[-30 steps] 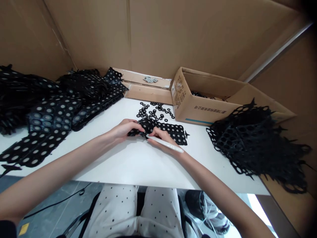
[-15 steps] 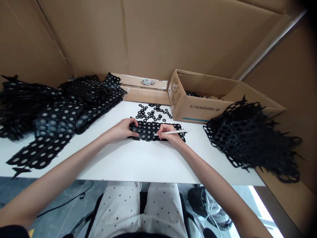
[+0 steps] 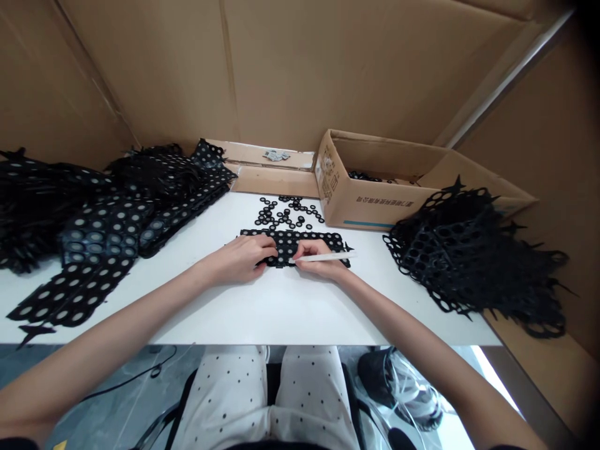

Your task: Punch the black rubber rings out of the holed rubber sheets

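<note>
A black rubbery sheet with rows of grey round discs lies flat on the white table in front of me. My left hand rests over its left end, fingers curled and closed on it near the lower edge. My right hand pinches a slim white pen-like tool, its tip touching the sheet left of that hand. Behind the sheet are scattered several loose black rings. What my left fingertips grip is partly hidden.
More black disc sheets are heaped at the left. A cardboard box with black pieces inside stands at the back right. In front of it lies a pile of punched-out black sheets. Cardboard walls rise behind the table.
My left hand has shifted from the sheet's left edge to the right and slightly nearer me, its fingers now more curled. The tool's tip has moved slightly left and towards me.
</note>
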A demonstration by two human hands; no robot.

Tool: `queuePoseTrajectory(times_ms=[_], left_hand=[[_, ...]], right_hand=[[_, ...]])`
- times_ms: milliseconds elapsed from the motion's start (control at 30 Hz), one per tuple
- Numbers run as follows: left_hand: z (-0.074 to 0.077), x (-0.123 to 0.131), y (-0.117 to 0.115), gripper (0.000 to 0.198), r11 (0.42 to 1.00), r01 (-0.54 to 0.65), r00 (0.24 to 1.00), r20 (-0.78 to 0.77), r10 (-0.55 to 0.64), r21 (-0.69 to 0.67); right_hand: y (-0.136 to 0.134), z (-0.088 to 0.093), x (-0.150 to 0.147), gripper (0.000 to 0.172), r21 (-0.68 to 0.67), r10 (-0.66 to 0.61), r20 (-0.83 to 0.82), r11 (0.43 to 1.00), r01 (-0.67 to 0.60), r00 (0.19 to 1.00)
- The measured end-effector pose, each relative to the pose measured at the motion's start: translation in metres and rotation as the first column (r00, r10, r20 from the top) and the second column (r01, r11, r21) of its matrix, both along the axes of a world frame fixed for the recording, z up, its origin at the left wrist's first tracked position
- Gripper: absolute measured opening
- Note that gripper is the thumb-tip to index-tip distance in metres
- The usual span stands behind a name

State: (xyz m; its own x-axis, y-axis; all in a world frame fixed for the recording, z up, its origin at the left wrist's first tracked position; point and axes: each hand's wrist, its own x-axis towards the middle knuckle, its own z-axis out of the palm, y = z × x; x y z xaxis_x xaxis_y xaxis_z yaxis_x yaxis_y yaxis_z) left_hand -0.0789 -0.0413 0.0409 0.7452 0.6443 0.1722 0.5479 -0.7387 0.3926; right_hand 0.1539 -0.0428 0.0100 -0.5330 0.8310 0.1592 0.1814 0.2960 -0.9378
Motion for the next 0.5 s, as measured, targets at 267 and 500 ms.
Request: queuePoseTrajectory(times_ms=[267, 500], left_hand=[[0.001, -0.006, 0.013, 0.032, 0.993, 0.09, 0.994, 0.068, -0.085, -0.073], [-0.009, 0.0, 0.016, 0.023, 0.996, 0.065, 0.992, 0.11, -0.058, -0.063]], right_hand=[[0.003, -0.004, 0.001, 0.01, 0.09, 0.035, 0.024, 0.995, -0.037, 0.999], [0.001, -0.003, -0.001, 0.01, 0.1, 0.035, 0.064, 0.994, -0.041, 0.997]])
